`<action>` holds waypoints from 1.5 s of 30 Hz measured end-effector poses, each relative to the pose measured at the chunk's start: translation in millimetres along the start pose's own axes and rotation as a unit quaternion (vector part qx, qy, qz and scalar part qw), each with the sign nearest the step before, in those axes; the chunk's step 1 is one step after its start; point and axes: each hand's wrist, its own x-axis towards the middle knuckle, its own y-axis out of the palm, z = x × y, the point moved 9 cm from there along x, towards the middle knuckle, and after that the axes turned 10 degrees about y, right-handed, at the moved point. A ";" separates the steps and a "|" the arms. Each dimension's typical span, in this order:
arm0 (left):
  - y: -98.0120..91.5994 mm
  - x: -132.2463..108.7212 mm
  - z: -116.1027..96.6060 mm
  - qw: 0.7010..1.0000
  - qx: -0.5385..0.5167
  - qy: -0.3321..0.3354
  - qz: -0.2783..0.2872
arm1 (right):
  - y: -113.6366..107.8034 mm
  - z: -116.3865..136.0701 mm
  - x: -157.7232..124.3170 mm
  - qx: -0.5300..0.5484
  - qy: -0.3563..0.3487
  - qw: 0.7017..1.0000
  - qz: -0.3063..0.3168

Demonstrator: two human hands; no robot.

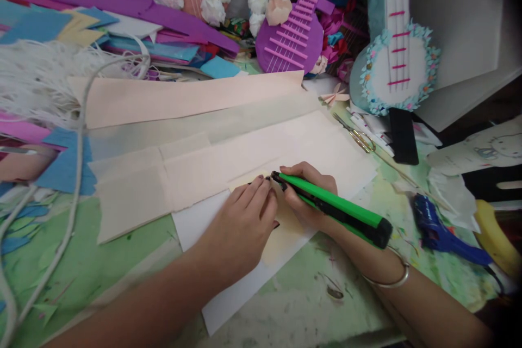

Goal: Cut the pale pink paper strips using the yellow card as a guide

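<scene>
My right hand [312, 190] is closed around the front part of a green and black utility knife [338, 201]. Its handle slants back over my wrist, and I cannot make out the blade. My left hand [244, 223], its fingers bent and close together, presses down on a pale yellow piece of paper [281, 228]. The left fingertips almost meet the front of the knife. Under the yellow paper lies a white sheet [232, 304], which overlaps a large cream sheet [253, 157] with fold lines. My left hand covers part of the yellow paper.
Scissors [359, 138], a black phone [403, 136] and a blue glue gun [440, 228] lie to the right. Paper instruments, including a purple one [293, 32] and a pale blue one [395, 65], stand at the back. A white cable [77, 174] crosses the left side.
</scene>
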 end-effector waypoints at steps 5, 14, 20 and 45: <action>0.9 0.0 0.5 1.000 -0.004 -0.001 0.002 | -3.9 1.8 -0.5 -0.018 0.003 0.999 -0.029; -0.5 1.2 0.9 1.000 -0.002 -0.002 0.001 | -5.7 6.2 -0.3 -0.045 0.012 0.998 -0.044; 0.7 0.1 0.9 1.000 -0.001 -0.001 0.000 | -5.1 6.8 -1.7 -0.049 -0.001 0.998 -0.040; -0.5 0.9 0.9 1.000 -0.007 0.000 -0.006 | -10.4 14.1 -4.2 -0.075 -0.021 0.996 -0.052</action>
